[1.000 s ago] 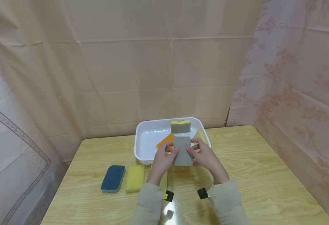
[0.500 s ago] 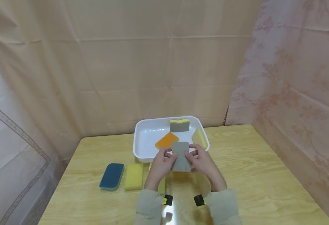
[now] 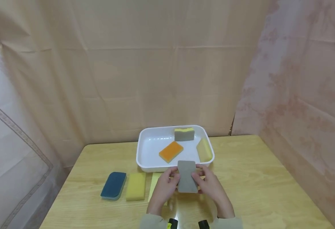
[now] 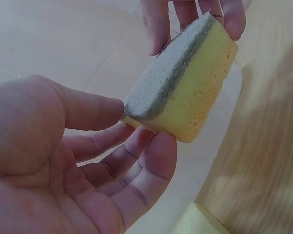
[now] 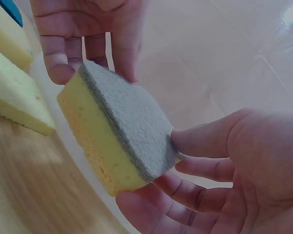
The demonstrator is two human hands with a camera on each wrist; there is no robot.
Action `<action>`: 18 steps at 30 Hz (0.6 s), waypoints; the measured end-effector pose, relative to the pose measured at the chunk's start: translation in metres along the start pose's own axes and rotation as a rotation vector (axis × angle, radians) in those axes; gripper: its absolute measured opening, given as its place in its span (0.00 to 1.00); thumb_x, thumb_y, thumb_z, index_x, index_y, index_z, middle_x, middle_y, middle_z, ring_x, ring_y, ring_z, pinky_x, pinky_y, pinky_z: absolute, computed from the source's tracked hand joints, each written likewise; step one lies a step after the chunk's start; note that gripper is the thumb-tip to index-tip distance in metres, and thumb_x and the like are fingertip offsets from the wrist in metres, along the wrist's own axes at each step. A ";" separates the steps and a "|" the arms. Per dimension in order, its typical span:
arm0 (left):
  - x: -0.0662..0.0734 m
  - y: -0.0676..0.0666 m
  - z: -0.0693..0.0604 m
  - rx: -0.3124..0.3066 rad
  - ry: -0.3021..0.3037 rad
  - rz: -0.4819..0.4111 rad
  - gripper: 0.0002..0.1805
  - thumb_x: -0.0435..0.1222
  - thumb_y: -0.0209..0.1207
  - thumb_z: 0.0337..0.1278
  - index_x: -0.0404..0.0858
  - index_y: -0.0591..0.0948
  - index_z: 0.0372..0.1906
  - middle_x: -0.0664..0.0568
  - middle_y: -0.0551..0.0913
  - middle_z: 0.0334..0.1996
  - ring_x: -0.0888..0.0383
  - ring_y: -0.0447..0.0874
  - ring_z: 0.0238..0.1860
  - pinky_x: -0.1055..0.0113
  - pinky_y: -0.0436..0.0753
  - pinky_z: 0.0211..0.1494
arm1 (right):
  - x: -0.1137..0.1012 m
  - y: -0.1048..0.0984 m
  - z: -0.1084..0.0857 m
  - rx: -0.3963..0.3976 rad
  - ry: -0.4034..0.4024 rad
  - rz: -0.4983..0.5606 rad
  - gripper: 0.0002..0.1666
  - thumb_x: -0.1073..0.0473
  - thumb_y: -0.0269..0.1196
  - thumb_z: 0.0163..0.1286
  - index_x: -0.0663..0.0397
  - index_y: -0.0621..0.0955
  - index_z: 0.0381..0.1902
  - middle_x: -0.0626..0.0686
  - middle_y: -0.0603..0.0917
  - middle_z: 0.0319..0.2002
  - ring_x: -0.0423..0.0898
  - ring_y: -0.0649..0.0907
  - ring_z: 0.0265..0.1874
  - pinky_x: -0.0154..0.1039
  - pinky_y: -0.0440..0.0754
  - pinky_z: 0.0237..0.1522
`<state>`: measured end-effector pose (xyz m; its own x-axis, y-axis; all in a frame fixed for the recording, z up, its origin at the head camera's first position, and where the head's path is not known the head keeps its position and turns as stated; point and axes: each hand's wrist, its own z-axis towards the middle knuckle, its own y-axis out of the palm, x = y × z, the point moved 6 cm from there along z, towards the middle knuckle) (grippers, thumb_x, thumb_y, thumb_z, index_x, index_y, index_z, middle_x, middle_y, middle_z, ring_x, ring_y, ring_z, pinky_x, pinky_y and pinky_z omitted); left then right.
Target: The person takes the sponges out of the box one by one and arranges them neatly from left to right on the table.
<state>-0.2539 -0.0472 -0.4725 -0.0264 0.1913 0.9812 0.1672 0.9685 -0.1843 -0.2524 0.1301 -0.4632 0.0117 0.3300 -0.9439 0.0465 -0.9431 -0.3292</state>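
Note:
A sponge (image 3: 187,178) with a grey scouring face and a yellow foam body is held in the air between both hands, just in front of the white tray (image 3: 151,169). My left hand (image 3: 166,187) pinches its left edge, thumb on the grey face and fingers below, as the left wrist view shows. On the opposite edge my right hand (image 3: 210,186) grips the sponge (image 5: 122,126) the same way. Inside the tray lie an orange sponge (image 3: 171,151) and a pale yellow sponge (image 3: 204,150) leaning on the right wall. A grey-and-yellow sponge (image 3: 184,135) stands on its side at the back.
Left of my hands a dark blue sponge (image 3: 113,185), a yellow sponge (image 3: 136,186) and a pale yellow sponge (image 3: 154,183) lie in a row on the wooden table (image 3: 256,184). The last is partly hidden by my left hand. A beige curtain (image 3: 161,70) hangs behind.
Both hands have drawn the grey-faced sponge back from over the tray toward the near side. The orange sponge, partly covered before, is now fully visible. The head view has tilted slightly.

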 end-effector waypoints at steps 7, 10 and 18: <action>-0.007 0.006 0.001 0.000 -0.053 0.070 0.19 0.38 0.55 0.76 0.42 0.76 0.66 0.50 0.80 0.45 0.56 0.80 0.39 0.60 0.84 0.41 | 0.008 0.001 -0.006 0.023 0.013 -0.040 0.25 0.63 0.61 0.75 0.57 0.73 0.68 0.61 0.81 0.45 0.49 0.83 0.27 0.47 0.86 0.24; -0.010 0.009 0.002 -0.003 -0.059 0.099 0.19 0.40 0.55 0.75 0.43 0.75 0.66 0.52 0.80 0.45 0.57 0.80 0.39 0.61 0.83 0.40 | 0.011 0.000 -0.008 0.030 0.009 -0.062 0.26 0.63 0.61 0.75 0.57 0.73 0.68 0.61 0.82 0.44 0.48 0.82 0.26 0.45 0.85 0.24; -0.017 0.015 -0.005 0.003 -0.018 0.114 0.17 0.37 0.57 0.73 0.37 0.76 0.61 0.51 0.81 0.42 0.58 0.81 0.35 0.63 0.83 0.35 | 0.020 0.003 -0.014 0.034 0.016 -0.118 0.25 0.63 0.62 0.74 0.59 0.74 0.67 0.59 0.83 0.42 0.46 0.82 0.24 0.40 0.82 0.22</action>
<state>-0.2459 -0.0364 -0.4919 -0.0252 0.3027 0.9528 0.1671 0.9409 -0.2945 -0.2378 0.1349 -0.4828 0.0237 0.4387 -0.8983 0.0150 -0.8986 -0.4385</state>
